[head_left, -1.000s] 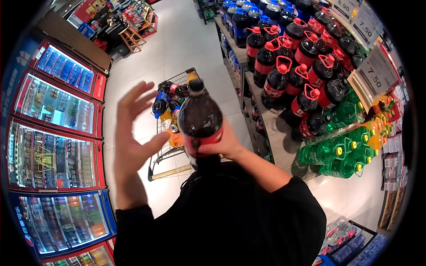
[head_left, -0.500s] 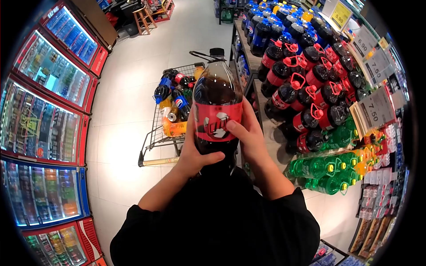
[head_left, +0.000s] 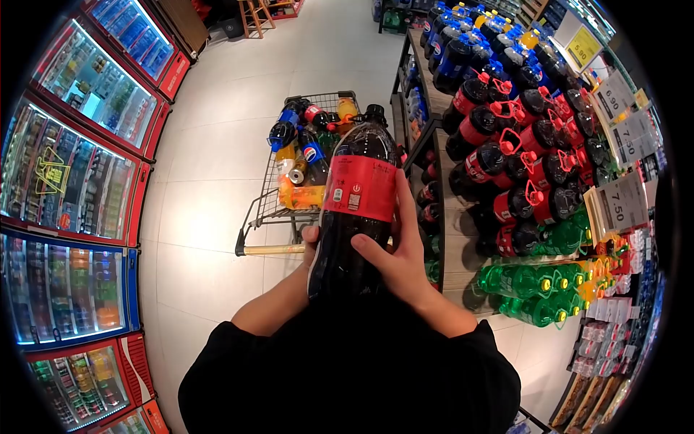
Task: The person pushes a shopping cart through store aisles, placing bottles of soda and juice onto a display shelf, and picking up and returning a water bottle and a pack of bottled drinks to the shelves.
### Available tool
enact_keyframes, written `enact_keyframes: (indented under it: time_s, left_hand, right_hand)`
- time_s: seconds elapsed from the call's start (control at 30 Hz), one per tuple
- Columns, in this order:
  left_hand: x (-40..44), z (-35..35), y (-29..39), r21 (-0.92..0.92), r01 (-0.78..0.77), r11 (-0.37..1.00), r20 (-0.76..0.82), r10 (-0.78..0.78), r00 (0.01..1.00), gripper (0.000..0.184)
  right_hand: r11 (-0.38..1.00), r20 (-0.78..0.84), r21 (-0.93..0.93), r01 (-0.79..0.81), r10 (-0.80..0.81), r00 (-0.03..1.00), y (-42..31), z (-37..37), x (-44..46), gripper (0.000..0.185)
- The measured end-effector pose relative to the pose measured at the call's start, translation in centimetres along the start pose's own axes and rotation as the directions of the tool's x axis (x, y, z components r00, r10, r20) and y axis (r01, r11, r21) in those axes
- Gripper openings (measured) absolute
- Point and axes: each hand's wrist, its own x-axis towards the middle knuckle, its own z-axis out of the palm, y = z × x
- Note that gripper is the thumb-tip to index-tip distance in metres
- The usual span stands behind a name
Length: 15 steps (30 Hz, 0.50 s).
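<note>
A large cola bottle (head_left: 359, 189) with a black cap and red label is held upright in front of my chest. The label side facing me carries small print and square symbols. My right hand (head_left: 396, 253) wraps its right side, thumb across the dark lower part. On the bottle's left, my left hand (head_left: 309, 246) grips low down, with most of its fingers hidden behind the bottle. Just beyond stands a shopping cart (head_left: 267, 210) with a wire basket. Inside it lie a Pepsi bottle (head_left: 312, 153), a can (head_left: 296, 176) and an orange drink pack (head_left: 301, 197).
Red-capped cola bottles (head_left: 483, 163) and green soda bottles (head_left: 522, 281) crowd the display shelf (head_left: 457, 278) on my right, with price signs (head_left: 618, 202) above. Lit drink fridges (head_left: 69, 181) line the left. Pale floor tiles (head_left: 210, 130) run between. A wooden stool (head_left: 253, 16) stands far off.
The bottle has turned in my hands, from its logo side to the small-print side. My left thumb has moved off the bottle's front. The view has shifted slightly.
</note>
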Motion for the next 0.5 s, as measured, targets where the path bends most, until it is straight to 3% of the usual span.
enact_keyframes:
  time_s: [0.1, 0.2, 0.3, 0.33, 0.37, 0.43, 0.47, 0.5]
  left_hand:
    - [-0.1, 1.2, 0.2, 0.027, -0.051, 0.998, -0.01, 0.051, 0.999, 0.127]
    - [-0.5, 2.5, 1.4, -0.001, 0.013, 1.0, 0.068, -0.013, 0.998, 0.113]
    - [-0.9, 1.1, 2.1, 0.079, 0.022, 0.997, -0.014, -0.021, 1.0, 0.111]
    - [-1.2, 1.2, 2.7, 0.112, 0.052, 0.992, -0.028, -0.049, 0.998, 0.119]
    - [-1.3, 1.9, 2.9, 0.317, 0.018, 0.948, -0.09, 0.011, 0.996, 0.122]
    - [-1.4, 5.1, 3.4, 0.677, 0.0, 0.736, -0.163, 0.15, 0.975, 0.13]
    - [-1.1, 5.4, 4.0, 0.78, -0.038, 0.624, -0.041, 0.111, 0.993, 0.137]
    - [-1.2, 6.5, 4.1, 0.867, -0.019, 0.498, -0.027, 0.085, 0.996, 0.137]
  right_hand:
    - [0.996, 0.008, 0.093, -0.013, 0.012, 1.0, -0.3, 0.7, 0.0, 0.113]
    - [0.988, 0.038, 0.152, 0.004, -0.01, 0.999, -1.2, 0.5, 0.4, 0.113]
    - [0.961, -0.002, 0.277, 0.024, -0.025, 1.0, -1.1, 0.6, 0.4, 0.112]
    - [0.972, 0.002, 0.234, 0.033, -0.035, 0.999, -1.1, 0.2, 0.6, 0.112]
    - [0.957, -0.013, 0.289, 0.021, -0.019, 1.0, -0.7, -0.1, 0.7, 0.112]
    - [0.918, -0.051, 0.396, 0.005, 0.017, 0.999, 0.9, -0.6, 0.7, 0.112]
    - [0.914, -0.091, 0.404, -0.025, 0.067, 0.994, 1.9, -0.9, 1.1, 0.11]
    - [0.902, -0.092, 0.43, -0.039, 0.087, 0.992, 3.8, -1.5, 1.7, 0.102]
